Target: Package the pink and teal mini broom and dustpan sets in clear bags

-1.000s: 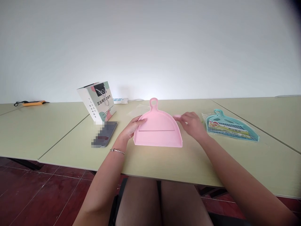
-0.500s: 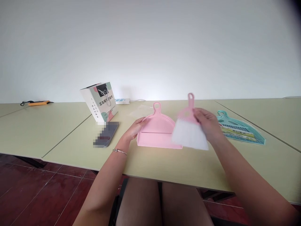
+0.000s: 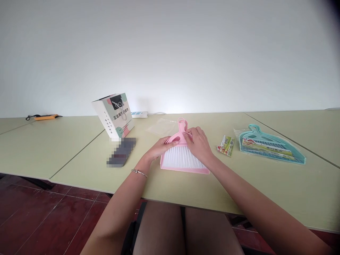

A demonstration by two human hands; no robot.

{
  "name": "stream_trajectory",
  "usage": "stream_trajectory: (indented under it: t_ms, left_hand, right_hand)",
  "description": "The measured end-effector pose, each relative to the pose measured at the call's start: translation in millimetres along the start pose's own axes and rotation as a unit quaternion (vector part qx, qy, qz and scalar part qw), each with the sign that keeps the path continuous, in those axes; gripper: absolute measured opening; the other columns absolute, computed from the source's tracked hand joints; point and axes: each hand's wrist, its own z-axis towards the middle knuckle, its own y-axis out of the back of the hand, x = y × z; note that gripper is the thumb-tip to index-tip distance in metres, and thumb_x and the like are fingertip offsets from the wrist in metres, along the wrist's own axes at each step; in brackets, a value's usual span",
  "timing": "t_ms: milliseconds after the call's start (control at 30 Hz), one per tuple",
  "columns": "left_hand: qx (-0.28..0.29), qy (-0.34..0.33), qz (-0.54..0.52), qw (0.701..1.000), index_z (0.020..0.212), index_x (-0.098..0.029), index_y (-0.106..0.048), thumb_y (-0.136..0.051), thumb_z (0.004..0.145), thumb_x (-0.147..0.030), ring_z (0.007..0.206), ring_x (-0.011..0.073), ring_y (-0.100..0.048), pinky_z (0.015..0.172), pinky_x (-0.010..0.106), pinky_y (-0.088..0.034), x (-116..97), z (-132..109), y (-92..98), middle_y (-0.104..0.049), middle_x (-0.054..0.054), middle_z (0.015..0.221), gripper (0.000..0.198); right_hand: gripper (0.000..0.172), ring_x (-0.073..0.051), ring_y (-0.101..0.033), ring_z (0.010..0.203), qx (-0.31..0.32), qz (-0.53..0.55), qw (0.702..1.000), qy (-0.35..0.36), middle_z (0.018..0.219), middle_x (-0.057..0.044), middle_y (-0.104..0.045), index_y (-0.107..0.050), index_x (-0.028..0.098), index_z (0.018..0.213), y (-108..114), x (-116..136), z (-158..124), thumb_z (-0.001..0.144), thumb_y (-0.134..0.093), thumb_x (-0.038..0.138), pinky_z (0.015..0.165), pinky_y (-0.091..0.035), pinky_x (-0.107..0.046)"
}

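Observation:
In front of me a pink hand brush (image 3: 178, 156) with white bristles lies on a pink dustpan (image 3: 185, 170), their handles lined up and pointing away from me. My left hand (image 3: 160, 147) grips the dustpan's left side, its thumb on top of the brush. Closed over the right side of the brush head is my right hand (image 3: 198, 141); some of its fingers are hidden behind the brush and pan. A small printed card (image 3: 226, 145) lies on the table to the right, beside a teal dustpan set (image 3: 275, 148) in clear wrapping.
On the left stand a printed paper bag (image 3: 114, 113) and, nearer me, a dark phone-like object (image 3: 129, 147), partly pixelated. A clear plastic wrapper (image 3: 160, 126) lies behind the pink set. An orange item (image 3: 45, 117) rests far left. The table's front edge (image 3: 186, 205) runs above my legs.
My right hand has brought the brush left and laid it over the dustpan. The printed card, hidden before, now shows on the table. My left hand has kept its hold.

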Motion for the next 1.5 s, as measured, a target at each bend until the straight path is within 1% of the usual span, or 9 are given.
stream_trajectory:
  t_ms: [133,233,367,467,633,933,1100,1333,1500]
  left_hand:
    - [-0.009,-0.005,0.011,1.000,0.103,-0.015,-0.064,-0.062,0.073,-0.054,0.084,0.0173,-0.058,0.072,0.026,-0.041,-1,0,-3.1,-0.065,0.006,0.095,0.049]
    - [-0.023,-0.006,0.019,1.000,0.100,-0.015,-0.065,-0.063,0.072,-0.054,0.077,0.0152,-0.057,0.068,0.025,-0.039,-2,0,-3.6,-0.065,0.003,0.087,0.047]
    - [-0.035,-0.004,0.021,0.999,0.098,-0.015,-0.067,-0.060,0.075,-0.053,0.081,0.0169,-0.059,0.072,0.026,-0.040,-1,0,-3.6,-0.067,0.004,0.087,0.044]
    - [-0.045,-0.005,0.027,0.999,0.101,-0.015,-0.067,-0.058,0.078,-0.051,0.095,0.0200,-0.059,0.082,0.029,-0.040,2,2,-4.7,-0.068,0.007,0.100,0.044]
    - [-0.064,0.007,0.061,0.996,0.101,-0.016,-0.068,-0.056,0.078,-0.051,0.105,0.0228,-0.056,0.092,0.033,-0.038,10,6,-6.9,-0.067,0.007,0.110,0.043]
    - [-0.015,0.028,0.069,0.997,0.105,-0.015,-0.066,-0.056,0.078,-0.052,0.105,0.0238,-0.056,0.090,0.032,-0.038,5,2,-4.5,-0.066,0.008,0.112,0.047]
    - [-0.007,0.025,0.063,0.998,0.105,-0.015,-0.066,-0.055,0.079,-0.052,0.102,0.0235,-0.056,0.087,0.031,-0.039,-3,-2,-6.0,-0.066,0.008,0.108,0.047]
    - [0.018,-0.003,0.133,0.991,0.103,-0.018,-0.066,-0.047,0.081,-0.057,0.095,0.0211,-0.056,0.083,0.029,-0.039,2,3,-15.2,-0.066,0.005,0.102,0.049]
    - [0.006,-0.001,0.157,0.988,0.100,-0.017,-0.067,-0.044,0.082,-0.057,0.087,0.0195,-0.055,0.077,0.028,-0.039,8,5,-14.9,-0.066,0.004,0.094,0.050]
  right_hand:
    - [0.026,-0.028,-0.049,0.095,-0.046,0.005,0.999,-0.012,0.099,-0.015,-0.051,-0.051,0.015,0.095,-8,-5,-7,0.086,-0.042,0.038,0.084,-0.040,-0.042]
    - [0.040,-0.029,-0.048,0.102,-0.054,0.033,0.997,-0.038,0.109,-0.018,-0.050,-0.046,0.012,0.105,-1,-10,-9,0.081,-0.050,0.044,0.086,-0.039,-0.041]
    - [0.050,-0.024,-0.056,0.089,0.120,0.129,0.975,-0.132,0.103,-0.012,-0.059,-0.047,0.017,0.110,15,-14,-6,0.082,-0.043,0.059,0.073,-0.043,-0.034]
    - [0.048,-0.019,-0.055,0.075,0.198,0.166,0.958,-0.127,0.084,-0.005,-0.062,-0.055,0.020,0.089,18,-17,-5,0.085,-0.032,0.063,0.065,-0.040,-0.029]
    - [0.047,-0.017,-0.050,0.066,0.171,0.126,0.971,-0.106,0.066,0.000,-0.055,-0.050,0.022,0.070,11,-20,-6,0.085,-0.031,0.062,0.059,-0.036,-0.028]
    - [0.039,-0.017,-0.051,0.066,0.217,0.105,0.965,-0.101,0.067,0.000,-0.055,-0.046,0.022,0.072,8,-22,-8,0.088,-0.031,0.054,0.060,-0.036,-0.028]
    - [0.046,-0.016,-0.049,0.063,0.219,0.124,0.960,-0.125,0.064,0.001,-0.052,-0.047,0.021,0.067,13,-22,-5,0.083,-0.036,0.063,0.057,-0.035,-0.027]
    - [0.053,-0.022,-0.059,0.088,0.256,0.187,0.935,-0.159,0.100,-0.010,-0.065,-0.060,0.017,0.096,20,-21,5,0.084,-0.036,0.063,0.072,-0.043,-0.029]
    - [0.057,-0.022,-0.060,0.089,0.242,0.124,0.948,-0.164,0.102,-0.013,-0.066,-0.059,0.015,0.097,13,-21,3,0.086,-0.031,0.062,0.073,-0.043,-0.029]
